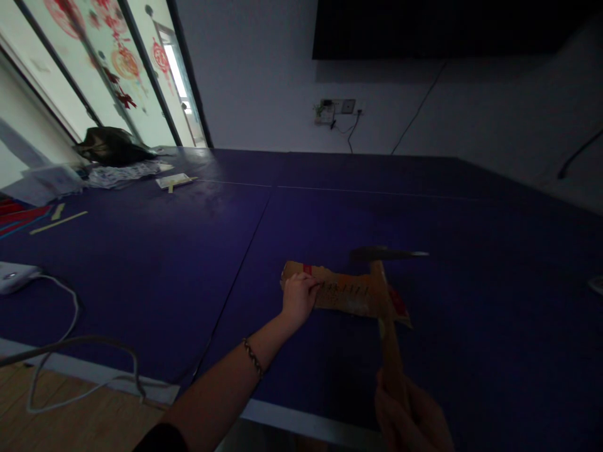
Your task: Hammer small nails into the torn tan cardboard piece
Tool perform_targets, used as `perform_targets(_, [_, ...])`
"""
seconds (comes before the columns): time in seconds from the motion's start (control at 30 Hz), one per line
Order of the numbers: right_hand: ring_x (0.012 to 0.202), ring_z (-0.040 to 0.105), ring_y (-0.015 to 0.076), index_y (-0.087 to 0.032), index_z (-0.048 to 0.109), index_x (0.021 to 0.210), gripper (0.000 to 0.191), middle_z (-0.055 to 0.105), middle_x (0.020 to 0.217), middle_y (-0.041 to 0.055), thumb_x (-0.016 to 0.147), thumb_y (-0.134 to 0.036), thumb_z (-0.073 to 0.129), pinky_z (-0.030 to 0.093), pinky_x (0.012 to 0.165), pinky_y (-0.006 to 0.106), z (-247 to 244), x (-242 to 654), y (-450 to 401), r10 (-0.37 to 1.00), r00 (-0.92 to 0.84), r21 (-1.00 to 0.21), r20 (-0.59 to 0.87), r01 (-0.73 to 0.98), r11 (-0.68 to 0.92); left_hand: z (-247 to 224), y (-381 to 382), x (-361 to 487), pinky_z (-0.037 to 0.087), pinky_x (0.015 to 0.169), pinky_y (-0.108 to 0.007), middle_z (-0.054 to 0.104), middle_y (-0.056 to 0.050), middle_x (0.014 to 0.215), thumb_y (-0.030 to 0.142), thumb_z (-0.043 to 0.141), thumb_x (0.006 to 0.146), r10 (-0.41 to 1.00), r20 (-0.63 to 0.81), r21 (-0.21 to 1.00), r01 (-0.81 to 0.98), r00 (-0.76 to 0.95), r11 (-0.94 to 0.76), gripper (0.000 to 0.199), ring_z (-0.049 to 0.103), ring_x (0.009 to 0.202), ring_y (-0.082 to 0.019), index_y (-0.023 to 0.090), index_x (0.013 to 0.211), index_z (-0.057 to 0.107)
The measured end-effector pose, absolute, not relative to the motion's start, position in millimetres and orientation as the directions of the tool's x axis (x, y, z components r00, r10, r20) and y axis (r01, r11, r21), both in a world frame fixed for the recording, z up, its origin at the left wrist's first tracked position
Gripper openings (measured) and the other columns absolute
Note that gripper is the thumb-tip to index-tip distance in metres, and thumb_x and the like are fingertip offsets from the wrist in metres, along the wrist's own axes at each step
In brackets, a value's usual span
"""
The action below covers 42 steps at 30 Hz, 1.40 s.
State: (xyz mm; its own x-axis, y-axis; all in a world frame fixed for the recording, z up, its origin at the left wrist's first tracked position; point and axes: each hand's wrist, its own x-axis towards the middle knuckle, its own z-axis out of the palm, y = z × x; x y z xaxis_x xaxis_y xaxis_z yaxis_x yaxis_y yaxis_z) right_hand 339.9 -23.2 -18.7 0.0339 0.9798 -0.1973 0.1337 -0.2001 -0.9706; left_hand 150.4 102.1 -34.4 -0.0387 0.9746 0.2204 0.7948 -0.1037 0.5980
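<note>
A piece of cardboard (346, 307) with red patches lies on the purple table (452, 351), and several small dark nails (351, 289) stand in a row on it. At the cardboard's left part, my left hand (300, 299) rests with its fingertips pinched together beside the row; whatever is between them is too small to make out. My right hand (412, 414) is wrapped round the wooden handle of a hammer (390, 339). The hammer's dark head is raised over the right part of the cardboard, its narrow end to the right.
A white power strip (16, 276) and looping cables lie at the left edge. Farther back left are a dark bag (113, 145), crumpled plastic (123, 174), a small white packet (174, 181) and red items (19, 216). Wall sockets (336, 107) sit behind the table.
</note>
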Motion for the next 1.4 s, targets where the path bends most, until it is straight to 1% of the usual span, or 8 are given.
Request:
perform_targets(0.1, [0.036,0.046,0.0109,-0.017,0.056,0.076,0.037,0.049,0.048,-0.0034,0.056,-0.046,0.069,0.036,0.031,0.02,-33.1,363.6,-12.3,0.95,0.087,-0.954,-0.299,-0.064,-0.294,-36.5,104.4,149.6,0.042,0.077,-0.029,0.065,-0.003,0.086,0.02,0.057,0.076,0.972,0.229,0.632,0.768,-0.054,-0.106,0.016,0.055,0.084,-0.017,0.022,0.089,0.067])
perform_targets(0.17, [0.039,0.051,0.0133,-0.018,0.056,0.075,0.041,0.054,0.05,-0.0017,0.048,-0.043,0.075,0.04,0.032,0.021,-41.0,377.5,-5.9,0.934,0.108,-0.938,-0.34,-0.116,-0.328,-37.8,105.4,149.0,0.042,0.076,-0.029,0.065,-0.002,0.084,0.019,0.058,0.075,0.97,0.233,0.656,0.747,-0.067,-0.106,0.016,0.055,0.083,-0.016,0.022,0.087,0.067])
perform_targets(0.43, [0.029,0.041,0.0084,-0.017,0.052,0.071,0.037,0.047,0.041,-0.0055,0.054,-0.043,0.072,0.031,0.024,0.017,-49.8,382.9,-5.7,0.924,0.094,-0.904,-0.37,-0.264,-0.335,-40.9,105.4,144.4,0.044,0.073,-0.026,0.064,-0.001,0.085,0.022,0.065,0.068,0.97,0.229,0.721,0.683,-0.077,-0.116,0.019,0.057,0.079,-0.014,0.023,0.087,0.067])
perform_targets(0.8, [0.029,0.034,0.0049,-0.016,0.053,0.07,0.036,0.039,0.04,-0.0082,0.06,-0.048,0.067,0.027,0.026,0.015,-36.7,367.5,-12.8,0.958,0.089,-0.953,-0.273,-0.163,-0.256,-39.9,107.6,143.1,0.044,0.071,-0.025,0.064,0.0,0.081,0.026,0.063,0.071,0.976,0.206,0.71,0.697,-0.075,-0.096,0.011,0.057,0.078,-0.014,0.022,0.08,0.068])
perform_targets(0.93, [0.03,0.039,0.0068,-0.016,0.055,0.069,0.039,0.044,0.043,-0.0058,0.057,-0.05,0.068,0.031,0.027,0.017,-36.0,370.7,-11.7,0.952,0.049,-0.951,-0.303,-0.086,-0.298,-39.8,107.2,143.7,0.043,0.071,-0.024,0.064,0.0,0.08,0.025,0.064,0.07,0.973,0.215,0.721,0.685,-0.081,-0.103,0.009,0.057,0.077,-0.013,0.022,0.077,0.068])
perform_targets(1.03, [0.028,0.036,0.0066,-0.016,0.053,0.067,0.04,0.041,0.039,-0.0066,0.059,-0.054,0.064,0.029,0.025,0.017,-36.3,370.5,-11.6,0.952,0.006,-0.951,-0.307,-0.04,-0.307,-39.4,107.4,143.9,0.043,0.069,-0.024,0.064,0.0,0.08,0.023,0.065,0.069,0.974,0.21,0.727,0.68,-0.086,-0.096,0.008,0.057,0.075,-0.013,0.021,0.076,0.068])
perform_targets(1.17, [0.027,0.032,0.0054,-0.016,0.052,0.067,0.037,0.04,0.038,-0.0071,0.064,-0.052,0.059,0.025,0.025,0.016,-32.9,364.3,-14.1,0.966,0.067,-0.969,-0.248,-0.023,-0.247,-38.8,108.0,143.9,0.043,0.067,-0.023,0.064,0.0,0.079,0.021,0.066,0.068,0.975,0.205,0.724,0.683,-0.083,-0.094,0.008,0.057,0.074,-0.013,0.02,0.075,0.068])
perform_targets(1.4, [0.028,0.03,0.004,-0.016,0.05,0.065,0.035,0.038,0.038,-0.008,0.066,-0.05,0.06,0.024,0.027,0.015,-29.8,360.3,-14.4,0.963,0.055,-0.964,-0.263,-0.047,-0.261,-37.0,106.2,144.2,0.043,0.069,-0.024,0.062,0.0,0.084,0.026,0.069,0.063,0.977,0.193,0.722,0.687,-0.092,-0.078,0.02,0.056,0.075,-0.014,0.021,0.082,0.067])
